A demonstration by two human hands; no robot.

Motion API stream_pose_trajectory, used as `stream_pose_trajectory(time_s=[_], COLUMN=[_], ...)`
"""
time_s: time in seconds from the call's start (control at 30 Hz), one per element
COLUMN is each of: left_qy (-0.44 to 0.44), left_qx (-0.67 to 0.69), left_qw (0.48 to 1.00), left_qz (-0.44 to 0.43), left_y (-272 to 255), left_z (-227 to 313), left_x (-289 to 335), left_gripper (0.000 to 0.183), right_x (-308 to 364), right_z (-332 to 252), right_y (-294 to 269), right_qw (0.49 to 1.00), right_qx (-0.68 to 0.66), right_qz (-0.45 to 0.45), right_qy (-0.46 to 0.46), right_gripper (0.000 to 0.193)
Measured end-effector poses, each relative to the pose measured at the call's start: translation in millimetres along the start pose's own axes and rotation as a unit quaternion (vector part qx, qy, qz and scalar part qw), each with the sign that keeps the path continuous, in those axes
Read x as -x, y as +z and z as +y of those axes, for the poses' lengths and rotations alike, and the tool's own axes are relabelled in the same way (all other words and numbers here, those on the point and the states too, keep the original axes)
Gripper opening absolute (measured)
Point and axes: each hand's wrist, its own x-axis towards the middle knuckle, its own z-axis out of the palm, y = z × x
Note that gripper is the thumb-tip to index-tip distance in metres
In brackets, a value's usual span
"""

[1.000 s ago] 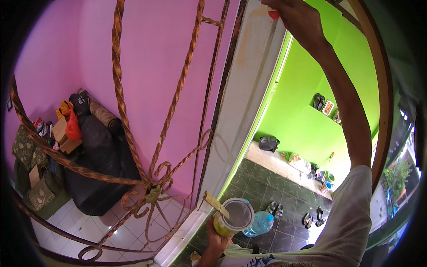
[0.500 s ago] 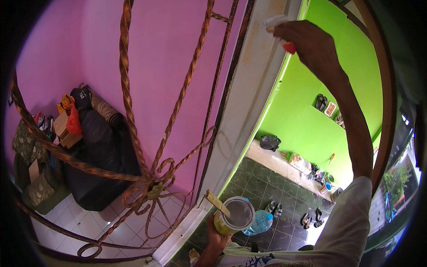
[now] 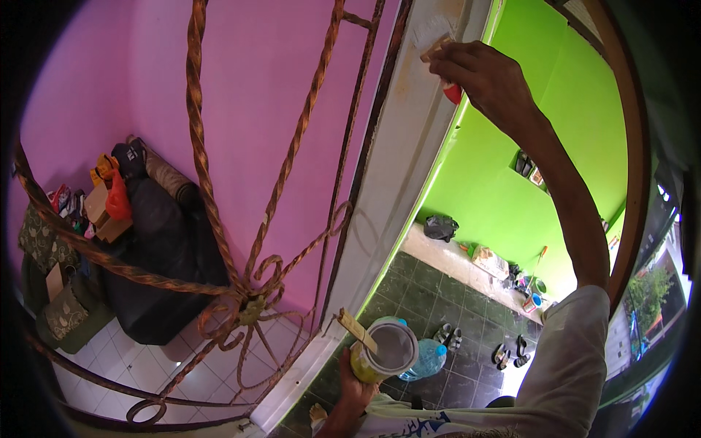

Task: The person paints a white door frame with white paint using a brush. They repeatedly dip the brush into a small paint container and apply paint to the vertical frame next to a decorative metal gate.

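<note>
Raised at the upper right, my right hand (image 3: 488,82) is closed around a paintbrush (image 3: 437,48) with a red-tipped handle. The brush's pale bristles touch the upper part of a white door frame (image 3: 394,139). Low in the view, my left hand (image 3: 356,387) grips a yellow paint can (image 3: 363,365) from its side. Inside the can is greyish-white paint (image 3: 394,347). A flat wooden stick (image 3: 356,330) lies across the can's rim. Part of the left hand's fingers is hidden behind the can.
Left of the frame stands a twisted iron grille (image 3: 252,306), with a pink wall (image 3: 263,95) behind it. A blue water bottle (image 3: 427,361) is below the can. Sandals (image 3: 502,356) rest on dark floor tiles; bags line the green wall (image 3: 467,175).
My right hand and the paintbrush have shifted slightly left and down along the door frame. The can in my left hand stays almost in place.
</note>
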Motion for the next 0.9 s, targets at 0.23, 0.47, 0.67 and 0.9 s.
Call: stream_pose_trajectory(time_s=[0.23, 0.47, 0.67, 0.9], left_qy=[-0.008, -0.007, 0.001, 0.016], left_qx=[0.008, 0.016, 0.016, 0.016], left_qw=[1.000, 0.999, 1.000, 1.000], left_qz=[-0.025, -0.030, -0.020, 0.012], left_y=[11.3, 5.3, 0.8, 8.6], left_z=[7.1, 8.1, 6.1, 9.9], left_x=[6.3, 0.8, 2.3, 4.0], left_gripper=[0.069, 0.067, 0.065, 0.067], right_x=[-9.8, -6.3, 3.7, -6.4], right_z=[10.1, 1.7, -4.9, -21.5], right_y=[-33.6, 21.9, 38.2, 19.3], right_qw=[0.949, 0.813, 0.871, 0.889], right_qx=[-0.220, -0.340, -0.274, -0.237], right_qz=[0.086, 0.287, 0.263, 0.297], right_qy=[0.210, 0.376, 0.312, 0.254], right_gripper=[0.013, 0.026, 0.020, 0.018])
